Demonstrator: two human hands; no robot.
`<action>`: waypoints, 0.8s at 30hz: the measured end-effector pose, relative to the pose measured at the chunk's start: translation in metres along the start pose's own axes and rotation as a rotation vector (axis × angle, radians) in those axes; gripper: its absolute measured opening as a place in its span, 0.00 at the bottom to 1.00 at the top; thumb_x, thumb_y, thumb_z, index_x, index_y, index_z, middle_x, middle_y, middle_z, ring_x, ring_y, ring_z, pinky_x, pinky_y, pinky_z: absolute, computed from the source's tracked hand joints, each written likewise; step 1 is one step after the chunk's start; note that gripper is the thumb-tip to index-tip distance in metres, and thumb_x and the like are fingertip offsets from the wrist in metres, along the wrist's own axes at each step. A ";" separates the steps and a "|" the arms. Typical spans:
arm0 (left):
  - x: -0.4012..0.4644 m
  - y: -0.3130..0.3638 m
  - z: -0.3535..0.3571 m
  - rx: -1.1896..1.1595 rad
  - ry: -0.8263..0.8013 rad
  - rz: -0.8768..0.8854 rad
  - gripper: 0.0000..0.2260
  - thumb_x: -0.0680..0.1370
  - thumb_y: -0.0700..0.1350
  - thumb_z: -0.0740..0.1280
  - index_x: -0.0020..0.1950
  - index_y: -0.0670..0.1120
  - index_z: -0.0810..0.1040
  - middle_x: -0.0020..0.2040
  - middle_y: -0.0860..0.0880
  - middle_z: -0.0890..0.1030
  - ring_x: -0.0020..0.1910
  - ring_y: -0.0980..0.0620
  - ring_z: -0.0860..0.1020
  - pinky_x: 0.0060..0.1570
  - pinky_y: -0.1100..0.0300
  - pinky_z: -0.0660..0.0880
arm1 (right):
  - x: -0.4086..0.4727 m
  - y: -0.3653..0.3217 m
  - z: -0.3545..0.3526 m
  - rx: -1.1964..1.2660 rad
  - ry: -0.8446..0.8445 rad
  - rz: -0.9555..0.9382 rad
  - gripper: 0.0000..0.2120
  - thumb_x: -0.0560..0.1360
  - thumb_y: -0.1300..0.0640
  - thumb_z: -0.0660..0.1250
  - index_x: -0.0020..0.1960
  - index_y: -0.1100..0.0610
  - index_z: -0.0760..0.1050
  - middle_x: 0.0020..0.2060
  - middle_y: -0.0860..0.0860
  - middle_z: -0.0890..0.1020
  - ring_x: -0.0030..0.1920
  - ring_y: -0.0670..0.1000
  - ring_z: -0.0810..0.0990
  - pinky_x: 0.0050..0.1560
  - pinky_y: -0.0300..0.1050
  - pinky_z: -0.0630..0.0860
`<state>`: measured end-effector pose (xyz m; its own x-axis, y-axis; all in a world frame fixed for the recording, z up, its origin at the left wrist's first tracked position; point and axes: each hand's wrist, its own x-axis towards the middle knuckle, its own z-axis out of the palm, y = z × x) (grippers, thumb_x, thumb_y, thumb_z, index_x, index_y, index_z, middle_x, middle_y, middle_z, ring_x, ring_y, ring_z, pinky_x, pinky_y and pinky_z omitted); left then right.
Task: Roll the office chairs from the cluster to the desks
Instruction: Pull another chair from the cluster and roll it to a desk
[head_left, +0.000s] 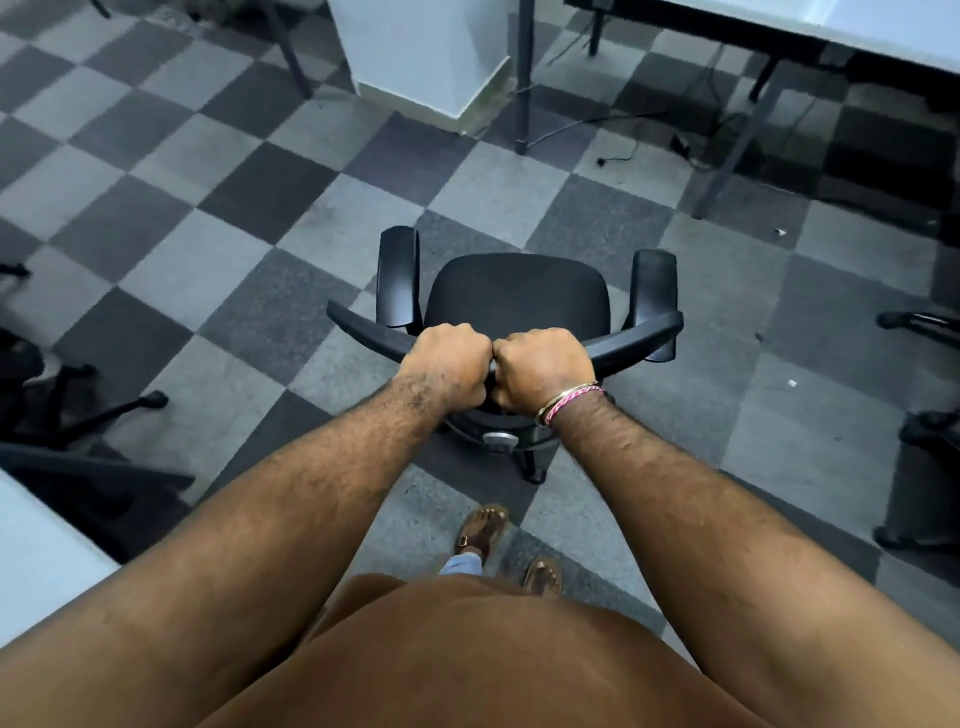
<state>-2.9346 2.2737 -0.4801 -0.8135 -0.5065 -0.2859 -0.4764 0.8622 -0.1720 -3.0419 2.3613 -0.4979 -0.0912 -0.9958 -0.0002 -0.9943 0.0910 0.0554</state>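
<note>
You are mid-roll with one office chair (517, 306): it stands on the checkered carpet floor (218, 208) in open space, directly ahead of you, seat facing away towards the table (831, 31) at the upper right. Your left hand (449, 364) and right hand (543, 366) sit knuckle to knuckle at the middle of the curved top rail of the backrest (634, 345), the fingers of both curled tight over it, so each hand has the rail firmly in its grip.

Judging by the gap, the chair is roughly midway, well apart from the table. The next move calls for a steady push forward with a slight steer to the right, so the seat lines up with the space between the table legs (737, 135). Watch the loose cables (623, 150) lying on the floor near those legs; a castor could catch on them. With both hands bunched at the centre you have little turning leverage, so spreading them along the rail may help.

Most of the chair's base is hidden under the seat and your arms; only one castor (532, 470) shows clearly. Other chairs at the left edge (67, 400) and right edge (924, 431) are cut off and show only bases and legs. The table top is cropped, so you cannot tell how much room lies beneath it.
</note>
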 end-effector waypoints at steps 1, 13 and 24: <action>-0.004 -0.003 0.002 -0.004 -0.004 -0.019 0.04 0.76 0.49 0.67 0.43 0.51 0.74 0.41 0.49 0.80 0.44 0.45 0.82 0.40 0.54 0.73 | 0.003 -0.003 0.000 0.006 0.002 -0.028 0.10 0.72 0.45 0.64 0.42 0.51 0.77 0.40 0.49 0.83 0.39 0.56 0.83 0.34 0.45 0.67; -0.046 -0.061 0.044 -0.019 0.077 -0.170 0.08 0.74 0.55 0.64 0.42 0.52 0.71 0.41 0.51 0.83 0.41 0.47 0.83 0.39 0.54 0.77 | 0.050 -0.052 0.007 0.002 0.023 -0.297 0.09 0.70 0.45 0.65 0.40 0.51 0.75 0.37 0.49 0.82 0.37 0.55 0.82 0.33 0.44 0.67; -0.010 -0.110 0.040 -0.065 0.061 -0.198 0.12 0.75 0.56 0.65 0.52 0.50 0.78 0.45 0.50 0.83 0.42 0.46 0.82 0.37 0.54 0.73 | 0.125 -0.042 0.006 -0.067 0.073 -0.370 0.11 0.66 0.42 0.68 0.39 0.50 0.76 0.34 0.48 0.82 0.34 0.55 0.82 0.32 0.43 0.65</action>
<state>-2.8612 2.1840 -0.4960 -0.7196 -0.6664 -0.1952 -0.6477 0.7455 -0.1572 -3.0122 2.2330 -0.5064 0.2797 -0.9593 0.0389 -0.9532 -0.2726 0.1305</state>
